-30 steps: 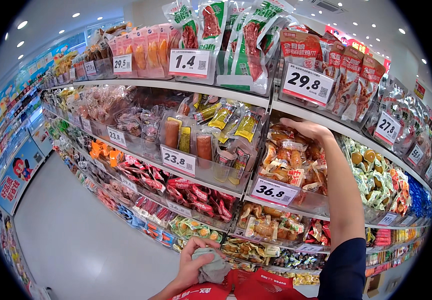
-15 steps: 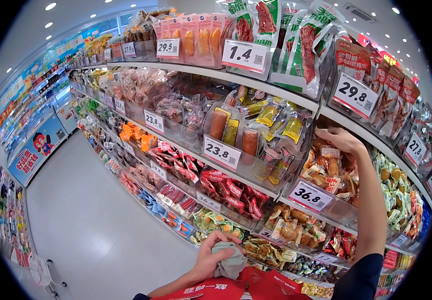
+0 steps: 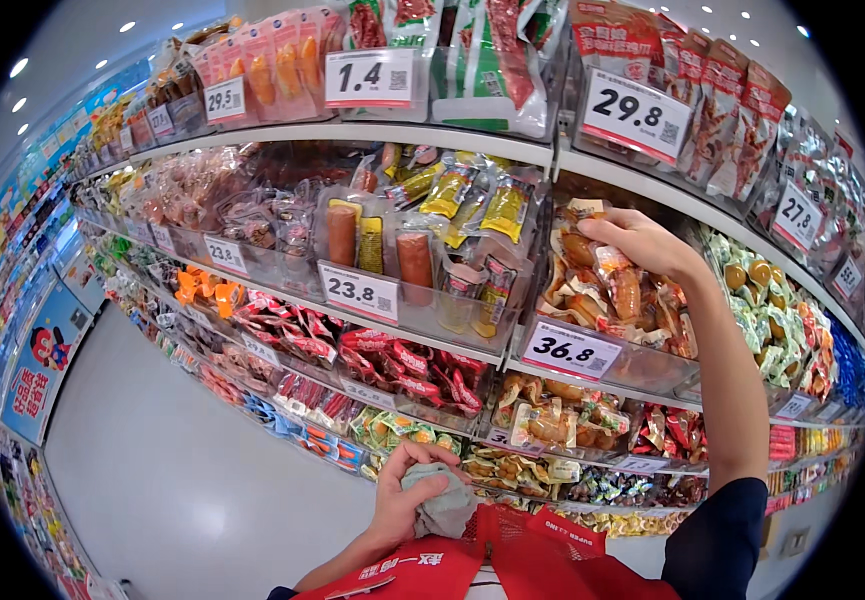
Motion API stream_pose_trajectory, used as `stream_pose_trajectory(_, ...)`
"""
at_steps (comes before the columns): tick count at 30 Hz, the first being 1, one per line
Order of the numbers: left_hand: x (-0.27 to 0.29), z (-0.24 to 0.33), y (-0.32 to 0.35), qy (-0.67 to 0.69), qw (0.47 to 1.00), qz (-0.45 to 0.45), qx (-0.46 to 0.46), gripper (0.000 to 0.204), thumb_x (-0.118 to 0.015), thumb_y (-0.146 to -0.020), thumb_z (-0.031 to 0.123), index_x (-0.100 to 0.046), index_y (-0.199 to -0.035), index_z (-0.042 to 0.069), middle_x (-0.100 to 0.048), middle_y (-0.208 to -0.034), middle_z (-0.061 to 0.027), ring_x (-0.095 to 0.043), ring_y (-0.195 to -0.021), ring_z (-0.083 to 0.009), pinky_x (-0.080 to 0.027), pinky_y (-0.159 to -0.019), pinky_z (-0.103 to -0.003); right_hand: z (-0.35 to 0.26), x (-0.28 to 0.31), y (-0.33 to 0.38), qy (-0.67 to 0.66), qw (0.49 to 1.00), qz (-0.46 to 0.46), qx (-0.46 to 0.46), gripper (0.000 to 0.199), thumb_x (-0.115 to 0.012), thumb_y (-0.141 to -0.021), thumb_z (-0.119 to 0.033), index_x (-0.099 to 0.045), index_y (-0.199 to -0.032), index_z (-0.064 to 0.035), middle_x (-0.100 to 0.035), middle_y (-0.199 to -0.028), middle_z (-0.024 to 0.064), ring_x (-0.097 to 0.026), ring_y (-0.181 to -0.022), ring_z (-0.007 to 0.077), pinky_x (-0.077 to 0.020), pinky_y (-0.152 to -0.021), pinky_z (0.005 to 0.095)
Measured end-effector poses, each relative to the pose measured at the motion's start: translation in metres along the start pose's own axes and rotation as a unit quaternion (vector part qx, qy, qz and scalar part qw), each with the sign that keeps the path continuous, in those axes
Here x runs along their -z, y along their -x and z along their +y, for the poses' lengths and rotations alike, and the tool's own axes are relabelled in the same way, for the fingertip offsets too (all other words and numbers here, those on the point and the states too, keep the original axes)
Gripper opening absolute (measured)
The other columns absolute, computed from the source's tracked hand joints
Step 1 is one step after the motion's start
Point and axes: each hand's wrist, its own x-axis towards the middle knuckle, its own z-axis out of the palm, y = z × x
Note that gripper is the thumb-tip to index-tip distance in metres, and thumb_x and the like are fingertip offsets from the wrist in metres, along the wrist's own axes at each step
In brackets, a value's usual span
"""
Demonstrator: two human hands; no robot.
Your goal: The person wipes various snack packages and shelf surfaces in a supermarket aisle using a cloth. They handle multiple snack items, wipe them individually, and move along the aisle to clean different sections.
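Note:
My left hand (image 3: pixel 407 495) is closed round a crumpled grey-green cloth (image 3: pixel 446 502), held low in front of the red apron (image 3: pixel 442 562). My right hand (image 3: pixel 637 244) reaches into a clear shelf bin (image 3: pixel 602 350) on the right. Its fingers curl over an orange-brown, clear-wrapped snack packet (image 3: pixel 617 285) at the top of the heap. The palm and part of the grip are hidden behind the back of the hand. More wrapped snack packets (image 3: pixel 564 290) lie around and under it.
A white shelf edge (image 3: pixel 632 175) runs just above my right forearm. Left of the bin stands another with sausage packets (image 3: pixel 415 262). Lower bins hold red packets (image 3: pixel 407 365). Brown pouches (image 3: pixel 727 115) hang upper right. Grey floor (image 3: pixel 182 470) stretches left.
The view has shifted right and closer to the shelf. My right hand has come down from the back of the bin onto the packets. My left hand still holds the cloth.

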Motion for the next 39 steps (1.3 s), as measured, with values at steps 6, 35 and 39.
stream_pose_trajectory(6, -0.008, -0.004, -0.007, -0.034, 0.999, 0.000, 0.012, 0.027, -0.063, -0.079, -0.003, -0.042, -0.093, 0.006, -0.060, -0.106, -0.0173, -0.069, -0.090, -0.0319, -0.059, -0.080, -0.045, -0.010, -0.005, 0.013, 0.049, 0.996, 0.062, 0.034, 0.080, -0.063, -0.084, -0.062, -0.060, -0.130, 0.0043, -0.066, -0.123, 0.0235, -0.063, -0.114, 0.0309, -0.0477, -0.097, 0.0383)
stream_pose_trajectory(35, -0.044, -0.036, -0.010, -0.062, 0.997, -0.053, 0.011, 0.029, -0.068, -0.079, -0.001, -0.042, -0.092, 0.005, -0.062, -0.104, -0.0190, -0.070, -0.089, -0.0325, -0.059, -0.076, -0.044, 0.001, 0.012, 0.066, 0.093, 0.947, 0.168, 0.258, 0.048, -0.043, -0.104, -0.036, -0.053, -0.140, -0.0052, -0.059, -0.125, 0.0246, -0.050, -0.125, 0.0385, -0.0384, -0.107, 0.0448)
stream_pose_trajectory(39, -0.042, -0.038, 0.001, -0.060, 0.998, -0.023, -0.001, 0.029, -0.067, -0.079, -0.001, -0.042, -0.093, 0.005, -0.062, -0.104, -0.0196, -0.070, -0.088, -0.0330, -0.059, -0.077, -0.044, -0.008, 0.028, 0.025, 0.208, 0.972, -0.050, 0.099, 0.052, -0.044, -0.104, -0.040, -0.053, -0.137, -0.0013, -0.056, -0.135, 0.0222, -0.053, -0.127, 0.0356, -0.0407, -0.107, 0.0404)
